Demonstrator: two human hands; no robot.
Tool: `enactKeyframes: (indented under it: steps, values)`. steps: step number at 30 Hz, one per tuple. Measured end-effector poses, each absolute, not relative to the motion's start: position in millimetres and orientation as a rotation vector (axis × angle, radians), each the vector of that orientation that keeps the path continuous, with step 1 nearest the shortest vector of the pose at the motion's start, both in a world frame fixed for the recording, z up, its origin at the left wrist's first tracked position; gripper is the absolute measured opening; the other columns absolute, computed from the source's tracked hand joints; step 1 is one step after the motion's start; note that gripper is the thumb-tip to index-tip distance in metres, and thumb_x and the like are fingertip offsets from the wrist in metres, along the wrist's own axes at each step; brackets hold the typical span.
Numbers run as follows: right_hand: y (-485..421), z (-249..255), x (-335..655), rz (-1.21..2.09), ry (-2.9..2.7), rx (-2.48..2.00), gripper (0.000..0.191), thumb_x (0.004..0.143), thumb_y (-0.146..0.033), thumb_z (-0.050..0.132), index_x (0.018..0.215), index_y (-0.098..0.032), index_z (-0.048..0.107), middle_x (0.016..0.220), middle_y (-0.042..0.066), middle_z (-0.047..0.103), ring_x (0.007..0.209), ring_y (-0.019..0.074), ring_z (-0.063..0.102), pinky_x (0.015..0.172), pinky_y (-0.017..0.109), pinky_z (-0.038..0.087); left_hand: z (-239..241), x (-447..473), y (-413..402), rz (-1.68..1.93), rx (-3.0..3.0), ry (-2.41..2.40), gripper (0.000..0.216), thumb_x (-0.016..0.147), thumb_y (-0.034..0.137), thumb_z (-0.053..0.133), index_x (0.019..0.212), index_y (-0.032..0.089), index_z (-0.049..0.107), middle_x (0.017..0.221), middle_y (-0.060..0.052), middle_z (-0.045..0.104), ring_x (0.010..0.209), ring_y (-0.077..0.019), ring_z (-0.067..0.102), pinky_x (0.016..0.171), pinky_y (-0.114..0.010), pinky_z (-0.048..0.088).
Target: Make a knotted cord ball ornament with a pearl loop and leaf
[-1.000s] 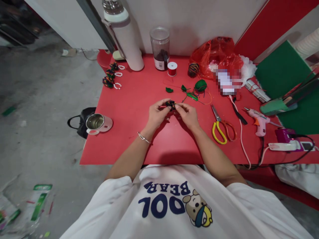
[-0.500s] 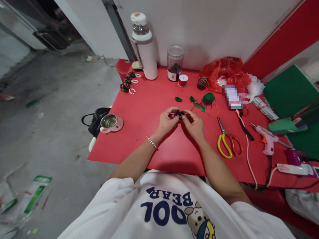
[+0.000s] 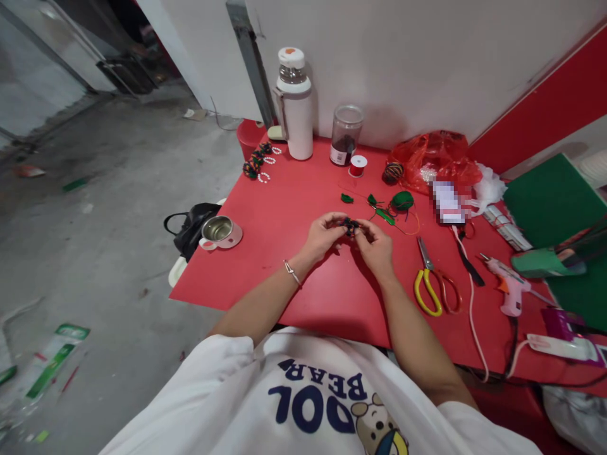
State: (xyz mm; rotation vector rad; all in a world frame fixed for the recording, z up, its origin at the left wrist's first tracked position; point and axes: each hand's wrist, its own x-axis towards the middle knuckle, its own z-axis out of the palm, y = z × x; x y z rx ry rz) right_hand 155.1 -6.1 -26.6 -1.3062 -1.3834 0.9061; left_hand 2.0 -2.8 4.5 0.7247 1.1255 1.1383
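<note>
Dark multicoloured yarn piece [image 3: 351, 227] was held over the bench [image 3: 265, 253] | left hand [image 3: 327, 237] and right hand [image 3: 376, 248] each pinched one side in a narrow grip | visible part ran crosswise, hand to hand; ends covered, so its pointing could not be told | green yarn ball [image 3: 402, 201] lay beyond, scissors [image 3: 429, 281] to the right

So the room's pretty bare-bones: rough grey concrete floor [image 3: 128, 215], kinda scuffed, with bits of litter scattered around. There's a bright red table [image 3: 208, 278] pushed up against a plain off-white wall [image 3: 427, 69], with a grey metal strip [image 3: 251, 66] running up it on the left and a big red panel [image 3: 545, 88] slanting across the right. Light's dullish, and the far left corner gets really dark.
</note>
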Motion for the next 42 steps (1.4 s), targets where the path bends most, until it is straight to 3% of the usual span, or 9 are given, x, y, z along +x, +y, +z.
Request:
enactKeyframes:
  steps: [10,14,17,21,26,31,34,39,42]
  values:
    - [-6.8,-27.1,155.1,1.129,-1.257,-1.251,0.039,0.088,-0.044,0.07,0.119,-0.022,0.075,0.099,0.006,0.081,0.076,0.0179,0.075,0.07,0.032,0.063,-7.6,-2.4,1.6,1.151,0.64,1.043,0.05,0.066,0.028,0.085,0.111,0.016,0.068,0.083,-0.002,0.075,0.051,-0.0156,0.069,0.036,-0.023,0.049]
    - [-4.6,-29.3,158.8,1.135,-1.31,-1.23,0.038,0.089,-0.045,0.069,0.119,-0.022,0.075,0.104,0.008,0.082,0.086,0.0204,0.077,0.078,0.035,0.065,-6.6,-2.5,0.7,1.163,0.743,1.069,0.044,0.067,0.026,0.082,0.109,0.016,0.071,0.081,0.0,0.074,0.047,-0.0107,0.061,0.039,-0.022,0.048]
    - [-2.9,-29.6,162.6,1.011,-1.41,-1.244,0.036,0.089,-0.043,0.069,0.117,-0.022,0.077,0.109,0.008,0.083,0.097,0.0224,0.078,0.09,0.039,0.064,-4.9,-2.4,1.1,1.195,0.899,1.128,0.037,0.066,0.017,0.078,0.103,0.015,0.074,0.081,-0.001,0.074,0.054,-0.0087,0.062,0.049,-0.021,0.052]
    - [-2.4,-27.6,165.9,0.919,-1.48,-1.257,0.036,0.087,-0.041,0.071,0.116,-0.022,0.079,0.102,0.008,0.084,0.091,0.0226,0.078,0.088,0.038,0.064,-2.4,-2.1,2.6,1.217,1.012,1.185,0.035,0.062,0.008,0.075,0.097,0.014,0.076,0.09,-0.004,0.079,0.076,-0.0107,0.07,0.069,-0.02,0.058]
    - [-4.2,-26.9,164.2,0.901,-1.475,-1.239,0.034,0.089,-0.039,0.068,0.118,-0.025,0.079,0.1,0.005,0.084,0.088,0.0208,0.077,0.083,0.036,0.063,0.2,-1.0,-0.9,1.146,0.879,1.125,0.04,0.066,0.019,0.077,0.105,0.014,0.074,0.084,-0.002,0.075,0.057,-0.0109,0.064,0.05,-0.024,0.056]
    - [-4.5,-25.3,164.2,0.952,-1.453,-1.224,0.034,0.089,-0.039,0.066,0.117,-0.023,0.079,0.099,0.005,0.083,0.086,0.02,0.076,0.08,0.034,0.063,-0.2,-4.6,-1.6,1.141,0.853,1.078,0.041,0.064,0.022,0.08,0.105,0.014,0.074,0.086,-0.003,0.075,0.055,-0.0111,0.064,0.044,-0.023,0.053]
    - [-4.6,-23.1,165.6,0.964,-1.502,-1.218,0.034,0.089,-0.039,0.067,0.117,-0.024,0.079,0.104,0.006,0.083,0.089,0.0208,0.077,0.085,0.036,0.063,-2.6,-7.4,1.1,1.127,0.942,1.094,0.039,0.065,0.022,0.079,0.103,0.015,0.076,0.085,-0.003,0.076,0.058,-0.0111,0.064,0.049,-0.023,0.054]
    - [-5.0,-21.5,166.4,0.893,-1.584,-1.241,0.031,0.09,-0.043,0.069,0.11,-0.024,0.082,0.104,0.006,0.085,0.091,0.0216,0.078,0.089,0.036,0.063,-5.7,-7.3,5.1,1.164,1.138,1.151,0.029,0.062,0.013,0.079,0.091,0.016,0.078,0.09,-0.005,0.08,0.084,-0.0145,0.072,0.078,-0.025,0.061]
    - [-6.0,-21.2,164.5,0.888,-1.531,-1.256,0.03,0.09,-0.043,0.067,0.106,-0.022,0.082,0.098,0.006,0.084,0.085,0.021,0.077,0.084,0.036,0.063,-5.1,-4.7,2.7,1.149,1.024,1.159,0.031,0.066,0.016,0.079,0.096,0.016,0.078,0.087,-0.004,0.078,0.073,-0.0131,0.07,0.066,-0.024,0.06]
